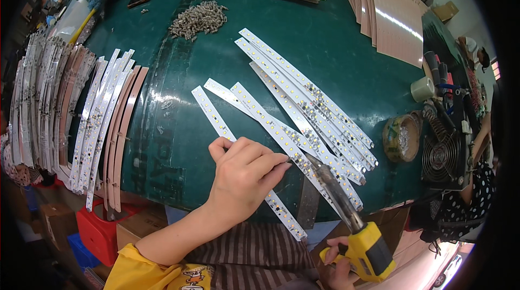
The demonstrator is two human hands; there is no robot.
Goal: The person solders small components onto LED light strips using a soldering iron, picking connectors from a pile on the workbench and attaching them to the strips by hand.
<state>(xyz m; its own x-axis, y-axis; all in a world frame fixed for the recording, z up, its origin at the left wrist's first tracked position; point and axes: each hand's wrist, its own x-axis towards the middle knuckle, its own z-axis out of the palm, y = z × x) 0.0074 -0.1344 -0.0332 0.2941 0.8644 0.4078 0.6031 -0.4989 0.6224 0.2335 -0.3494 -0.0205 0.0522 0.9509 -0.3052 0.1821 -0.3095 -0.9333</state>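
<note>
LED strips lay fanned on the green table. Left hand pressed down on one strip, fingers together, fingertips touching it. Right hand was clamped on a yellow soldering gun, its tip touching a strip just beside the left fingertips.

Brightness: the scene was evenly and fairly brightly lit.
Glare: a white streak shone on the copper-coloured boards; softer sheen lay on the green table.
Shadows: soft and short, under the left hand.
Distortion: straight strips bent near the rim; corners were black.
Focus: centre sharp, edges softer.
</note>
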